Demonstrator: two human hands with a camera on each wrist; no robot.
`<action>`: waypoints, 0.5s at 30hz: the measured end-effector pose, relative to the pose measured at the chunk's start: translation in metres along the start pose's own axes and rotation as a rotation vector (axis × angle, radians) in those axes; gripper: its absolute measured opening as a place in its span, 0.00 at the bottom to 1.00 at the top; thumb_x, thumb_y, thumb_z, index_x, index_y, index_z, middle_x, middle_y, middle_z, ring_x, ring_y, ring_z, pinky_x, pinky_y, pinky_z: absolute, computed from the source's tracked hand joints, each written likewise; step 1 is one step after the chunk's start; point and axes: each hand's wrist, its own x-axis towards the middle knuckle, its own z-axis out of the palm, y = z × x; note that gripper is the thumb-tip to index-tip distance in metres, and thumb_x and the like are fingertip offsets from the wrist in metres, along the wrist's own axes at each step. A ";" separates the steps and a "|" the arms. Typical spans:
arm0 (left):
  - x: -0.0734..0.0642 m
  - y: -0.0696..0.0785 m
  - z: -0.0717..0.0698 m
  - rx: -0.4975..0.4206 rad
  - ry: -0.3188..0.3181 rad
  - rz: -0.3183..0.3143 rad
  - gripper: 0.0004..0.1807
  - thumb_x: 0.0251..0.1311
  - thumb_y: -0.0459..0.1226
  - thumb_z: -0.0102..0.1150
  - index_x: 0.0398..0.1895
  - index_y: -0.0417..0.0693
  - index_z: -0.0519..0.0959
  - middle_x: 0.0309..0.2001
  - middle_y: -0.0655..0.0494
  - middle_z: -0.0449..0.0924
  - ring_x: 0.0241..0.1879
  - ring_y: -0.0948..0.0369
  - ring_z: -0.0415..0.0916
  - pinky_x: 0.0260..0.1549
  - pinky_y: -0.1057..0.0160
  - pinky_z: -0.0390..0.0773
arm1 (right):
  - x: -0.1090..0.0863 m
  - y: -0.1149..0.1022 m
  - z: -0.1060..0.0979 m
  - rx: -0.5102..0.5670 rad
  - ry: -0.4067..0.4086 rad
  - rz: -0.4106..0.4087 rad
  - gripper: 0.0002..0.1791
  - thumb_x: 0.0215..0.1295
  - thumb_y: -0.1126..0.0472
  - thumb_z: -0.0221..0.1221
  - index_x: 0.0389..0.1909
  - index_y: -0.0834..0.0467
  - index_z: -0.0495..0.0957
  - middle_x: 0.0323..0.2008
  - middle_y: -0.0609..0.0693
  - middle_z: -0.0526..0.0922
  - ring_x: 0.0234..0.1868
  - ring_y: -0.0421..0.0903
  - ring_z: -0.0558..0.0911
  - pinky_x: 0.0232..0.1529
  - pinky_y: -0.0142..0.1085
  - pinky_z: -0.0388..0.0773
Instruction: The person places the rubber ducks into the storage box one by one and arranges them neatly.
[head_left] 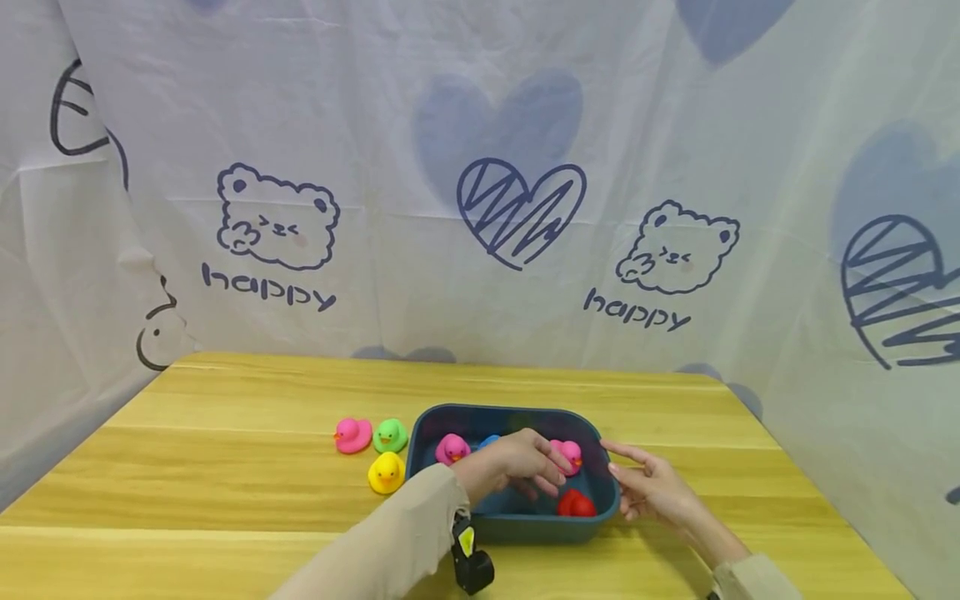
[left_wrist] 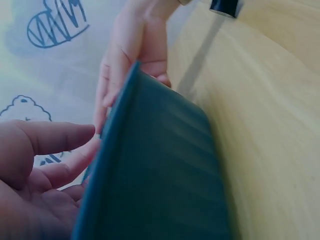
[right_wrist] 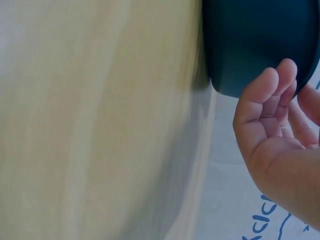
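A dark teal plastic bin (head_left: 525, 528) stands on the table with several rubber ducks inside. My left hand (head_left: 522, 460) reaches over the near side into the bin, fingers loosely extended above its floor. In the left wrist view the thumb (left_wrist: 65, 137) is straight and nothing shows in that hand. Close to its fingertips are a pink duck (head_left: 572, 454) and a red duck (head_left: 577, 505). Another pink duck (head_left: 452, 449) and a partly hidden blue duck (head_left: 490, 439) lie further left. My right hand (head_left: 654, 490) holds the bin's right end, thumb at the rim and fingers against the outer wall.
Left of the bin, on the wooden table (head_left: 225, 467), sit a pink duck (head_left: 353, 436), a green duck (head_left: 391, 436) and a yellow duck (head_left: 387, 473). A white printed curtain (head_left: 405, 292) hangs behind the table and along its sides.
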 end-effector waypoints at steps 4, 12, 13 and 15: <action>-0.004 0.007 -0.005 -0.017 0.001 0.039 0.10 0.54 0.30 0.58 0.39 0.35 0.79 0.35 0.45 0.81 0.30 0.56 0.78 0.23 0.62 0.77 | 0.000 -0.001 0.000 -0.008 -0.002 0.001 0.30 0.66 0.61 0.50 0.64 0.68 0.52 0.16 0.47 0.75 0.16 0.37 0.75 0.18 0.28 0.73; -0.014 0.012 -0.014 -0.065 -0.004 0.109 0.10 0.54 0.30 0.58 0.39 0.35 0.79 0.37 0.45 0.80 0.34 0.55 0.78 0.32 0.57 0.77 | 0.000 -0.003 0.000 -0.040 0.018 0.008 0.31 0.65 0.61 0.50 0.63 0.69 0.52 0.16 0.47 0.75 0.16 0.37 0.75 0.18 0.28 0.73; -0.015 0.011 -0.015 -0.065 -0.003 0.121 0.11 0.54 0.30 0.58 0.40 0.35 0.79 0.38 0.45 0.80 0.34 0.55 0.77 0.32 0.57 0.77 | 0.000 -0.003 0.000 -0.043 0.021 0.010 0.31 0.65 0.61 0.51 0.63 0.69 0.52 0.16 0.47 0.75 0.16 0.37 0.75 0.18 0.28 0.73; -0.017 0.011 -0.017 -0.058 0.001 0.147 0.11 0.54 0.30 0.57 0.40 0.35 0.79 0.37 0.47 0.80 0.35 0.55 0.77 0.33 0.58 0.77 | 0.000 -0.002 0.000 -0.049 0.027 0.014 0.31 0.65 0.60 0.51 0.64 0.69 0.52 0.16 0.47 0.75 0.15 0.38 0.75 0.18 0.28 0.73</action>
